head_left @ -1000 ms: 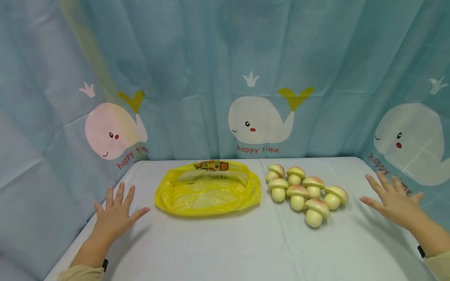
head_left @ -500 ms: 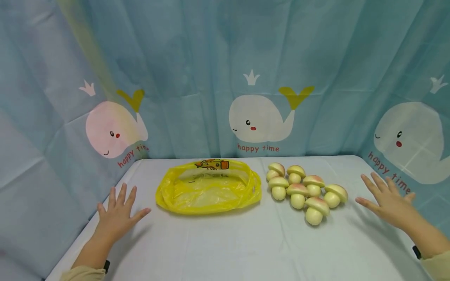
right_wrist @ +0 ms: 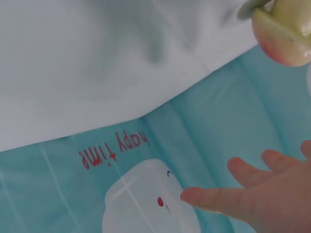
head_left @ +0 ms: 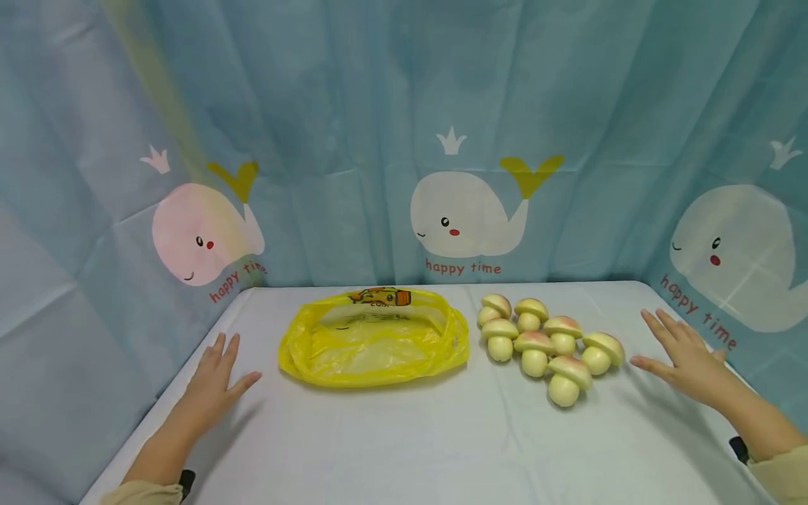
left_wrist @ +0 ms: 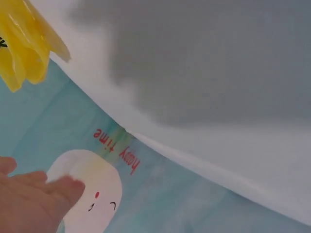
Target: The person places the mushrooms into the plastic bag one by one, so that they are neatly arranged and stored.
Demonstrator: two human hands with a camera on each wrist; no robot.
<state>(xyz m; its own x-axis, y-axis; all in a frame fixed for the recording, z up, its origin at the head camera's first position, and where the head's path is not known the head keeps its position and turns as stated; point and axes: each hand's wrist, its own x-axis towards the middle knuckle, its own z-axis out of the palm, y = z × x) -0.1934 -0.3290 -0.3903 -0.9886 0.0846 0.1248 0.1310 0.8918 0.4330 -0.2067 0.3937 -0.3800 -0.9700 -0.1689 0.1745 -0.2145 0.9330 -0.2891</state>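
Note:
A yellow plastic bag (head_left: 372, 375) lies on the white table with its mouth spread open, printed lettering showing on its inner back wall. To its right several toy mushrooms (head_left: 534, 351), pale cream with pinkish caps, stand in a close cluster. My left hand (head_left: 208, 393) is left of the bag, held above the table with fingers extended and nothing in them. On the far right my right hand (head_left: 688, 365) hovers beside the mushrooms, its fingers spread and holding nothing. The left wrist view catches one edge of the bag (left_wrist: 26, 43); the right wrist view shows part of a mushroom (right_wrist: 284, 36).
A blue curtain (head_left: 353, 210) printed with white whales and "happy time" lettering hangs behind the table and along both sides. The white tablecloth (head_left: 404, 442) spreads in front of the bag and mushrooms. Dark bands sit on both wrists.
My right hand has shifted a little left, toward the mushrooms. My left hand has turned slightly, its fingers drawing closer together. The bag and mushrooms have stayed in place.

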